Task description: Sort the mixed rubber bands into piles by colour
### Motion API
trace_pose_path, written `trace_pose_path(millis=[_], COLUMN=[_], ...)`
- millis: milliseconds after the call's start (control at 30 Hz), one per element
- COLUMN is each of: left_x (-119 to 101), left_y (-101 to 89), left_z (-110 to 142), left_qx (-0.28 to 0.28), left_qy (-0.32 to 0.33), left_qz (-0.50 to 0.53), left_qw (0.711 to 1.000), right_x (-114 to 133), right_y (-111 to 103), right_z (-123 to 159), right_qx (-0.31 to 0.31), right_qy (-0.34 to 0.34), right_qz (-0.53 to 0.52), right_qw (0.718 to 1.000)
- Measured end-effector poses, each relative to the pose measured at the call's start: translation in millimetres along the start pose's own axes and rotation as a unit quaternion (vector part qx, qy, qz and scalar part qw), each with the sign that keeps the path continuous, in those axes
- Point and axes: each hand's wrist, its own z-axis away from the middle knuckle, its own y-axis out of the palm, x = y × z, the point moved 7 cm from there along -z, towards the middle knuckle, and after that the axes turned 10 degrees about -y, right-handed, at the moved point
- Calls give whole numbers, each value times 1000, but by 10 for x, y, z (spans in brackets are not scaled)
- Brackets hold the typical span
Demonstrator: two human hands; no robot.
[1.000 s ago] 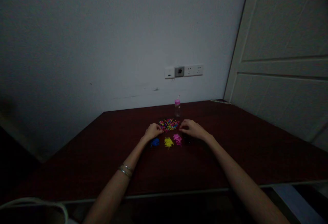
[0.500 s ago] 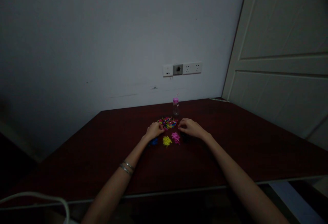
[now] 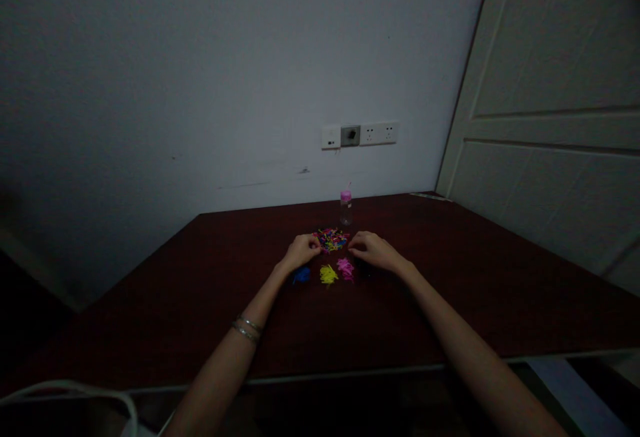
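Note:
A heap of small mixed-colour strips (image 3: 333,239), perhaps rubber bands, lies on the dark red table (image 3: 400,317). At the heap's left edge is my left hand (image 3: 301,250), its fingers pinched together; whatever they hold is too small to make out. My right hand (image 3: 373,249) is beside the heap's right edge, thumb and fingertips closed, their contents also unclear. Nearer to me lie a blue pile (image 3: 301,274), partly behind my left wrist, a yellow pile (image 3: 329,274) and a pink pile (image 3: 345,268). Something dark under my right hand is hard to see.
Behind the heap stands a clear bottle (image 3: 346,210) with a pink lid. The wall at the back carries a row of sockets (image 3: 370,134). A pale panelled door (image 3: 545,177) borders the table at right, and a white cable (image 3: 75,387) loops at the front left.
My left hand shifts slightly at the heap's left edge, its fingers still pinched. My right hand stays nearly in place, and the view sways a little.

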Motion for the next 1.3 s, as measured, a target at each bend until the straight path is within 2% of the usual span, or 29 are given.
trace_pose_path(millis=[267,433,633,767,933,1100,1300], left_x=[-345,-486,-492,-381,-54,236,448], left_y=[-92,-48,-25,-19,-109,-172,-168], left_z=[133,222,241,206,98,1,-41], left_qx=[-3,15,34,44,-2,-18,-20], left_qy=[66,87,73,49,-7,-54,-96], left_qz=[80,62,57,59,35,20,21], left_qw=[995,994,995,996,999,998,995], right_x=[175,263,265,229,126,124,140], right_y=[-12,13,24,12,51,120,89], right_z=[-62,-75,-85,-76,-36,-8,-10], right_qx=[-83,-77,-59,-39,-1,46,39], right_qy=[-48,-82,-72,-57,-34,-32,-22], right_qz=[-59,-77,-88,-72,-36,-39,-62], right_qw=[994,991,992,995,999,998,997])
